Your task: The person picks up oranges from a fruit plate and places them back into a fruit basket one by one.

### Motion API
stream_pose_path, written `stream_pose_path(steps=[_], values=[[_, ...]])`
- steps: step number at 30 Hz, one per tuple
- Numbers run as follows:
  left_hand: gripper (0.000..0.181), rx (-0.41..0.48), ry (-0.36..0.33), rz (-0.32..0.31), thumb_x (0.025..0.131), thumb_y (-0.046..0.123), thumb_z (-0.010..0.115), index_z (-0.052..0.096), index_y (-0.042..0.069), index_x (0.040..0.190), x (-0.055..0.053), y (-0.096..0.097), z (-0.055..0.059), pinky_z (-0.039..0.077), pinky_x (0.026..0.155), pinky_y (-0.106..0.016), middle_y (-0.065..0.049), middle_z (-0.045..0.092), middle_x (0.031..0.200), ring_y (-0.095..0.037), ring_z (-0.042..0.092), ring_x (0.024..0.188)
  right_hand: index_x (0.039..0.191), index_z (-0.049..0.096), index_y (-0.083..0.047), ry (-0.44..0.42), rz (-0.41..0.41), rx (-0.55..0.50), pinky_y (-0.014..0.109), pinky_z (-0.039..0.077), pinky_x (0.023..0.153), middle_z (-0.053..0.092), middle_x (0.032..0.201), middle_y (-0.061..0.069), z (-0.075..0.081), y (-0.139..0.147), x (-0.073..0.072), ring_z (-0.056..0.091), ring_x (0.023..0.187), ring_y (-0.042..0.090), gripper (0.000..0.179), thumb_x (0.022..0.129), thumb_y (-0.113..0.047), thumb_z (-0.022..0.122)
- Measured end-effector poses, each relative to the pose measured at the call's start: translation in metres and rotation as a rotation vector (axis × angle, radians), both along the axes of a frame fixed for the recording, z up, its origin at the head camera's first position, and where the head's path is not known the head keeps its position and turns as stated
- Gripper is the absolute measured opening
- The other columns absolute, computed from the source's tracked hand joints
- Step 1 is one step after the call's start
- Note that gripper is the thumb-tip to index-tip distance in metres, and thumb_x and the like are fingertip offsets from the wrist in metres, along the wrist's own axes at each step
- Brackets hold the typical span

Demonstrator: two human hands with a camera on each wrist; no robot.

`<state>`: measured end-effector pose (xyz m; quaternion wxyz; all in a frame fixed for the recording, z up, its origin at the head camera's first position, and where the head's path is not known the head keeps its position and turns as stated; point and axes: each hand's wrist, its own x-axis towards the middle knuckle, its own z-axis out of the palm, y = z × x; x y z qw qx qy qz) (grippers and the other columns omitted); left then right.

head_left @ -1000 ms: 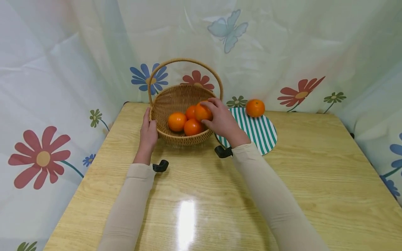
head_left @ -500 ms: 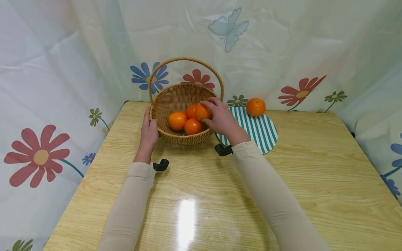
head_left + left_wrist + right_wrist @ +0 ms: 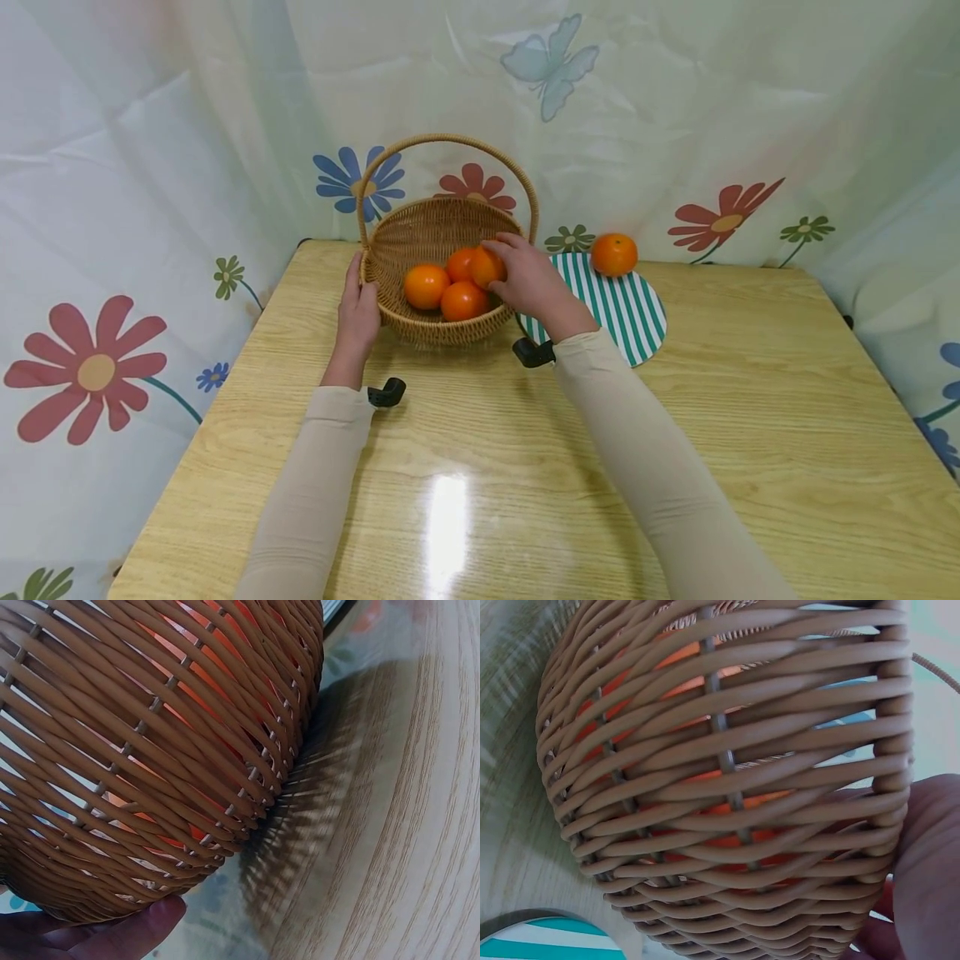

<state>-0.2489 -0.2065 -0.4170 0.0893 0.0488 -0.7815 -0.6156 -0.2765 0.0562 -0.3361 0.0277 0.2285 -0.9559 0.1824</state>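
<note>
Gripping the basket (image 3: 416,225) by its left side, there's your left hand (image 3: 357,315); your right hand (image 3: 538,285) pinches an orange (image 3: 487,267) inside, beside three others (image 3: 427,287), though whether it rests on them is hard to see. A fifth (image 3: 614,255) sits on the mat (image 3: 633,317).

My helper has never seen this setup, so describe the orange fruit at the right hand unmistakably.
Toward the back of the wooden table stands a wicker basket with a tall arched handle. Inside, orange fruits sit clustered; the wanted fruit is the rightmost. Unlike its neighbours, it has the fingers and thumb of the right hand around it.
</note>
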Motion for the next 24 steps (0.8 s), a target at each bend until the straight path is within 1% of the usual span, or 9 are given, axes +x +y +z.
stream_pose_path(steps=[9,14,19,24], values=[[0.056,0.004,0.011,-0.010,0.102,0.031,0.029,0.011,0.047,0.152,-0.0011,0.0018,-0.0004,0.024,0.118,-0.046,0.002,0.016,0.163,-0.026,0.024,0.147,0.141,0.050,-0.008,0.006,-0.006,0.009,0.048,0.038,0.111,0.040,0.150,0.014,0.0017,0.0016,0.0001,0.045,0.132,0.035,0.052,0.092,-0.018,0.063],[0.056,0.001,0.003,-0.008,0.102,0.032,0.029,0.011,0.046,0.152,-0.0019,0.0018,-0.0002,0.024,0.118,-0.046,0.001,0.016,0.163,-0.026,0.024,0.147,0.138,0.053,-0.006,0.026,0.005,0.010,0.045,0.040,0.109,0.045,0.146,0.014,-0.0019,0.0035,0.0011,0.048,0.129,0.034,0.048,0.093,-0.019,0.063],[0.056,-0.003,-0.003,0.003,0.101,0.033,0.030,0.011,0.048,0.152,-0.0012,0.0014,0.0011,0.025,0.118,-0.047,0.000,0.016,0.163,-0.027,0.024,0.147,0.136,0.055,-0.005,0.051,0.041,-0.025,0.045,0.041,0.109,0.048,0.143,0.015,-0.0058,0.0063,0.0029,0.049,0.128,0.034,0.045,0.094,-0.020,0.062],[0.056,0.001,-0.009,0.005,0.101,0.032,0.030,0.011,0.047,0.152,-0.0023,-0.0004,-0.0003,0.025,0.118,-0.046,0.001,0.014,0.163,-0.027,0.024,0.147,0.135,0.056,-0.006,0.056,0.057,-0.076,0.046,0.042,0.107,0.049,0.142,0.014,-0.0076,0.0098,0.0067,0.050,0.127,0.034,0.044,0.094,-0.021,0.062]])
